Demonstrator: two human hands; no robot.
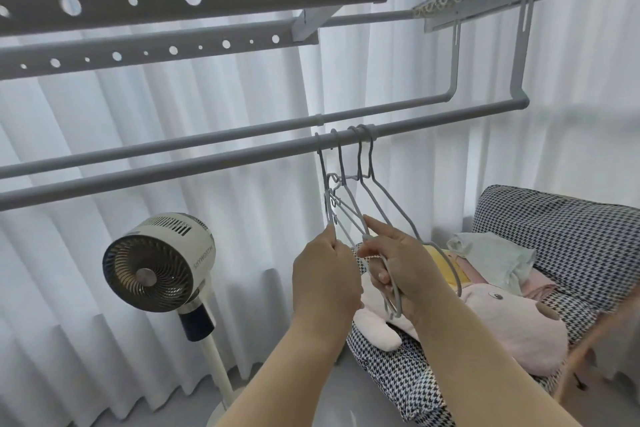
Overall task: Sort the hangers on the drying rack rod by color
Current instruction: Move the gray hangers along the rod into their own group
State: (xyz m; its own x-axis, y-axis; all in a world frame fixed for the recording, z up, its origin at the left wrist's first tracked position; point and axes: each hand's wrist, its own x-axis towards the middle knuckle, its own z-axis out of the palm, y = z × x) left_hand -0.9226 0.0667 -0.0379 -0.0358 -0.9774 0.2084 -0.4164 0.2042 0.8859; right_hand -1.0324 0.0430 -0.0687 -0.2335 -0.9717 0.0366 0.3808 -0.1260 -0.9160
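Observation:
Several grey wire hangers (367, 184) hang by their hooks from the near grey rod (207, 166) of the drying rack, bunched just right of centre. My left hand (325, 277) is closed around the lower wire of the leftmost hangers. My right hand (398, 263) grips the bottom part of the other hangers, whose wires run through my fingers and stick out below the palm. Both hands sit close together under the rod. All hangers in view look the same grey.
A second thinner rod (173, 146) runs behind the near one, with perforated rack beams (156, 0) overhead. A white standing fan (156, 263) is at the lower left. A houndstooth sofa (571, 229) at the right holds a pink plush toy (502, 319) and clothes. White curtains hang behind.

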